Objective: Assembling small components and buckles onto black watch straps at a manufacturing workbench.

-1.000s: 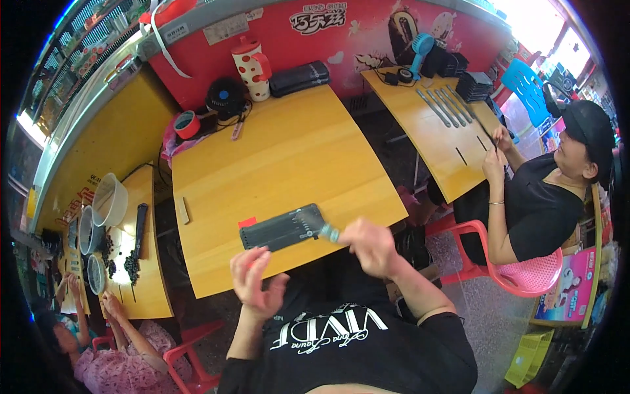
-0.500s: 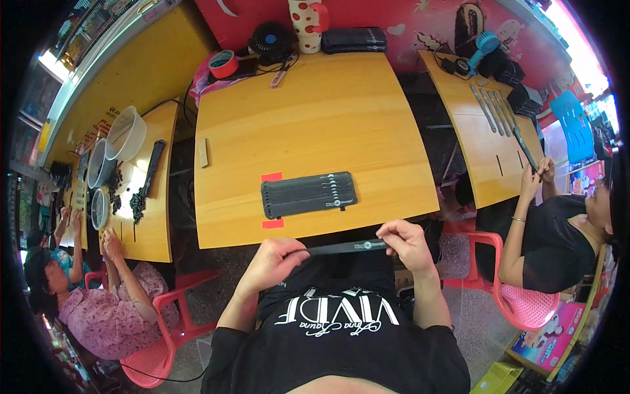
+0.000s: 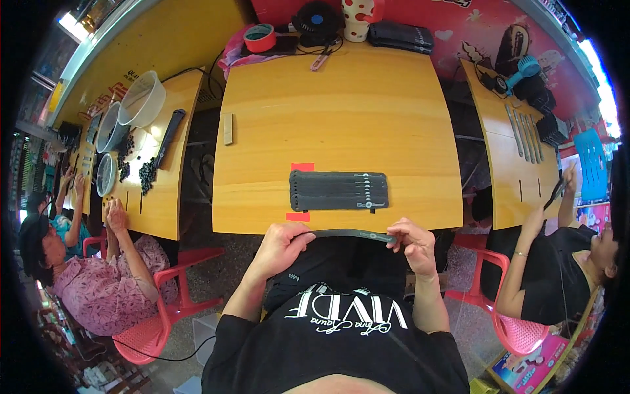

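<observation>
A dark grey strap with a small white mark near one end is stretched between my hands, just off the table's near edge. It bows slightly upward. My left hand is closed on its left end, and my right hand pinches the right end between thumb and fingers. Beyond my hands, similar dark straps lie side by side as a flat overlapping set, their white marks lined up toward the right. Two red tape pieces show at this set's left, one on the far side and one on the near side.
A small wooden block sits at the table's left. Along the back stand a red tape roll, a black fan, a spotted cup and stacked dark straps. People work at side tables, left beside plastic tubs.
The view has shifted, so the table appears farther right. The strap between my hands went from nearly straight to gently arched. The person on the right has raised one hand.
</observation>
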A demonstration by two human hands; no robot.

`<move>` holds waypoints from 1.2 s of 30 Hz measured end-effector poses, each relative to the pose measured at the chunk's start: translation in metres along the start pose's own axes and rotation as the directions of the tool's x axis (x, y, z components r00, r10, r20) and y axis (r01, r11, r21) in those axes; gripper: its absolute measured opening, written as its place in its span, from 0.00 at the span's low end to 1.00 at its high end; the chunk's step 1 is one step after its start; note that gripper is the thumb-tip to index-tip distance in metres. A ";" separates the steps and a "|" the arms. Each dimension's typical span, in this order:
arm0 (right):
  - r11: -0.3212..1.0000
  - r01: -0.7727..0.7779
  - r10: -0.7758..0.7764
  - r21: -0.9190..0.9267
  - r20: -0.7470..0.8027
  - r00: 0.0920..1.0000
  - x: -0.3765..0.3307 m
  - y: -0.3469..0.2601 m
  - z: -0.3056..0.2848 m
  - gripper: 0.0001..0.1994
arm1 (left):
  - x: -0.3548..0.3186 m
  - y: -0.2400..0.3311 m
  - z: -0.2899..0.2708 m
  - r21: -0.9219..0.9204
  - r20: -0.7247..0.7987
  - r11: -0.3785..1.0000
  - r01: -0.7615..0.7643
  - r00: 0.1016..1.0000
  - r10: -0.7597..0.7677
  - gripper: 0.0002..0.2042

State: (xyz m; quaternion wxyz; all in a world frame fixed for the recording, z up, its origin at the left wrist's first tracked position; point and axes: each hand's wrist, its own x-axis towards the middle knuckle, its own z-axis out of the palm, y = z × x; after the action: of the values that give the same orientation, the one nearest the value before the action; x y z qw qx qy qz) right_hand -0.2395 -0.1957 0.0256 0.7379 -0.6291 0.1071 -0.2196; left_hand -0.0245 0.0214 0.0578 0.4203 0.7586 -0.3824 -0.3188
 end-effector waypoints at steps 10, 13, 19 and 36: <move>0.966 -0.102 0.030 -0.237 -0.290 0.957 0.012 -0.001 0.010 0.05 | 0.002 -0.018 -0.004 -0.207 -0.062 0.977 0.040 0.997 -0.054 0.05; 0.930 -0.061 -0.059 -0.363 -0.309 0.949 0.018 0.006 0.008 0.04 | 0.007 -0.021 -0.002 -0.213 -0.183 0.977 0.015 0.981 -0.055 0.05; 0.907 -0.093 -0.033 -0.411 -0.290 0.956 0.036 0.010 0.005 0.05 | 0.024 -0.035 0.009 -0.494 -0.312 0.869 -0.002 0.934 -0.175 0.08; 0.856 -0.027 -0.163 -0.516 -0.320 0.933 0.046 0.024 0.004 0.03 | 0.033 -0.039 0.001 -0.529 -0.329 0.848 0.038 0.912 -0.246 0.07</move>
State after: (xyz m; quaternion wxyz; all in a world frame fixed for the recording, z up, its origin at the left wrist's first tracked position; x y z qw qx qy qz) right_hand -0.1922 -0.2106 0.0083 0.5041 -0.7563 0.2693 -0.3185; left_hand 0.0034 0.0069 0.0181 0.6476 0.6938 -0.1357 -0.2843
